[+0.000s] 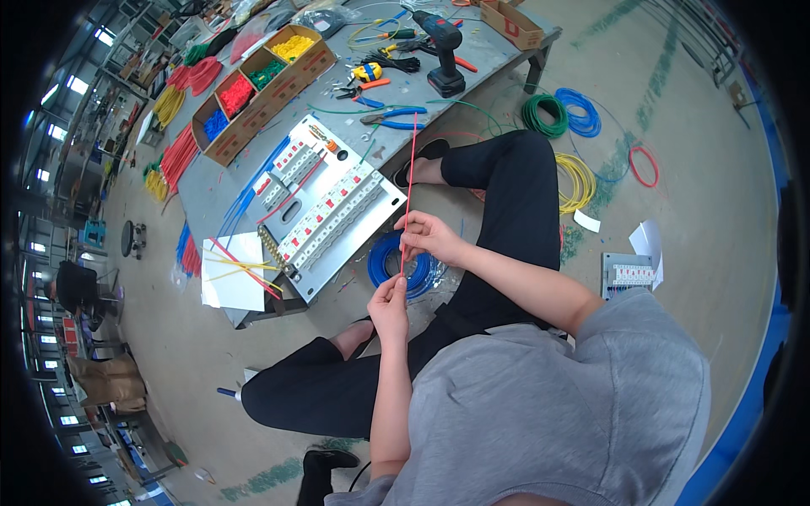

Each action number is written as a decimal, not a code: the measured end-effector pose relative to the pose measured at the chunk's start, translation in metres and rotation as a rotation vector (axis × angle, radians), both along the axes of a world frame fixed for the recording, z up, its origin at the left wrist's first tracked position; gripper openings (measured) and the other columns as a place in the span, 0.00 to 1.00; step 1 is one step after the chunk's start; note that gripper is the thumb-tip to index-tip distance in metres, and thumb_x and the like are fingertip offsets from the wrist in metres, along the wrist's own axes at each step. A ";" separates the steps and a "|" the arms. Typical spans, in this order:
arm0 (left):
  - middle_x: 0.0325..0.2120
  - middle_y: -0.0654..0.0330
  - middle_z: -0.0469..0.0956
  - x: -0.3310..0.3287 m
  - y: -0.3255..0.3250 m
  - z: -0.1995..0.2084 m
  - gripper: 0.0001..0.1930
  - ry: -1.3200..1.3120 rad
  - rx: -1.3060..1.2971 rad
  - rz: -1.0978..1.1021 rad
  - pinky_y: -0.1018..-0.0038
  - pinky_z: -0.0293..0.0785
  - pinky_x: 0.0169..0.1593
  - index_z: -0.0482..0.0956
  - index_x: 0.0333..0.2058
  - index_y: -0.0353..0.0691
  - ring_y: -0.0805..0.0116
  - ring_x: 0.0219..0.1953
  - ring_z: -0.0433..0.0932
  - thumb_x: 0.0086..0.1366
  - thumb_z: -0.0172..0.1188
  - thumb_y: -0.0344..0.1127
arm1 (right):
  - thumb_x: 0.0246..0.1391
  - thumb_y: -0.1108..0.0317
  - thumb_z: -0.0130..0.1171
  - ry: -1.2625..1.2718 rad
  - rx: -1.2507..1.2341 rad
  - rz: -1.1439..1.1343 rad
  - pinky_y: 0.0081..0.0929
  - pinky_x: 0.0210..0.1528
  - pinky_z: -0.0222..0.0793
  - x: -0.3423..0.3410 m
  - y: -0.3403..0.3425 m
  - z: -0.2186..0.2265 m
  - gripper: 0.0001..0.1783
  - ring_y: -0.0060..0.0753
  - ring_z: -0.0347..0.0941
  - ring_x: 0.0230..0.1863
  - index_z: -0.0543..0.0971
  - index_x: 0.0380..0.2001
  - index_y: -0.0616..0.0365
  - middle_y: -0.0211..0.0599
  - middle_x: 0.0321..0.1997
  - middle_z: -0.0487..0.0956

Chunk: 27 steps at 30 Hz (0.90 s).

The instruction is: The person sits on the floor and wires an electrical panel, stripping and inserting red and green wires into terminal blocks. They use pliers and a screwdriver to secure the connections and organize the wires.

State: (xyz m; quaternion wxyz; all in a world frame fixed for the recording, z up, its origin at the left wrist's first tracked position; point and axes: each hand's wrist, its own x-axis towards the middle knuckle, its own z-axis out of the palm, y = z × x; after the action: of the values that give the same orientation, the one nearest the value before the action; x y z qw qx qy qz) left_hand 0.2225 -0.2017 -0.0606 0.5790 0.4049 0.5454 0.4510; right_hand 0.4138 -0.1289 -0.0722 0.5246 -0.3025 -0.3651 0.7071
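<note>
A length of red wire (pixel 411 181) stands nearly upright in front of me, its far end reaching up beside the pliers. My left hand (pixel 389 309) pinches its lower end. Just above, my right hand (pixel 432 238) grips the same wire between thumb and fingers. To the left of my hands, on the table's near edge, lies a white metal panel (pixel 316 285) fitted with rows of circuit breakers (pixel 325 221) with red switches. A brass terminal bar (pixel 272 246) sits at its lower left corner. Blue wires (pixel 253 187) run along its left side.
A divided cardboard box (pixel 274 105) of coloured small parts stands on the table (pixel 337 114). Blue-handled pliers (pixel 395 118), cutters (pixel 363 91) and a cordless drill (pixel 440 55) lie behind the panel. Wire coils, green (pixel 544 115), yellow (pixel 575 181) and blue (pixel 377 268), rest on the floor.
</note>
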 end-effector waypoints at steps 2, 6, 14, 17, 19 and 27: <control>0.21 0.74 0.73 0.001 0.000 0.001 0.11 -0.007 0.001 0.000 0.83 0.55 0.25 0.85 0.46 0.31 0.86 0.21 0.63 0.71 0.66 0.33 | 0.69 0.68 0.60 0.011 0.003 -0.022 0.23 0.37 0.79 0.000 0.000 -0.001 0.13 0.24 0.82 0.34 0.73 0.53 0.58 0.34 0.35 0.83; 0.20 0.75 0.72 0.002 0.001 0.001 0.10 -0.007 0.025 0.000 0.83 0.52 0.24 0.86 0.44 0.32 0.87 0.20 0.61 0.71 0.66 0.34 | 0.69 0.69 0.60 -0.024 0.039 -0.068 0.24 0.37 0.78 0.000 -0.001 -0.006 0.12 0.25 0.82 0.33 0.74 0.51 0.59 0.35 0.35 0.83; 0.20 0.73 0.72 0.002 0.000 0.005 0.11 -0.029 0.015 -0.018 0.83 0.53 0.23 0.85 0.45 0.31 0.85 0.19 0.62 0.71 0.66 0.33 | 0.67 0.71 0.61 -0.015 0.022 -0.109 0.24 0.37 0.78 -0.003 -0.005 -0.004 0.12 0.26 0.82 0.33 0.74 0.50 0.59 0.37 0.35 0.84; 0.20 0.72 0.72 0.001 -0.002 0.006 0.12 -0.032 0.015 -0.023 0.83 0.54 0.24 0.84 0.47 0.29 0.84 0.20 0.63 0.71 0.65 0.32 | 0.66 0.72 0.62 0.019 0.005 -0.049 0.24 0.38 0.79 -0.003 -0.005 -0.004 0.12 0.27 0.82 0.34 0.74 0.50 0.59 0.38 0.35 0.84; 0.20 0.72 0.72 0.003 -0.004 0.006 0.12 -0.035 0.031 -0.019 0.83 0.54 0.24 0.84 0.46 0.29 0.85 0.19 0.62 0.71 0.65 0.32 | 0.65 0.72 0.63 -0.018 0.040 -0.022 0.25 0.39 0.80 -0.003 -0.003 -0.005 0.13 0.27 0.83 0.34 0.73 0.49 0.60 0.39 0.35 0.84; 0.20 0.72 0.72 0.004 -0.003 0.004 0.11 -0.036 0.034 -0.008 0.83 0.54 0.23 0.84 0.46 0.29 0.85 0.19 0.62 0.71 0.65 0.32 | 0.68 0.69 0.60 -0.051 -0.016 -0.091 0.27 0.40 0.81 -0.001 -0.005 0.003 0.10 0.29 0.84 0.34 0.77 0.48 0.62 0.41 0.34 0.85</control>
State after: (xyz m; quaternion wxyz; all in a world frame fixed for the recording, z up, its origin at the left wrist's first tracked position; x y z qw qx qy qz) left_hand 0.2264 -0.2047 -0.0567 0.5835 0.4088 0.5254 0.4651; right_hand 0.4123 -0.1336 -0.0687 0.5444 -0.3409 -0.3587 0.6773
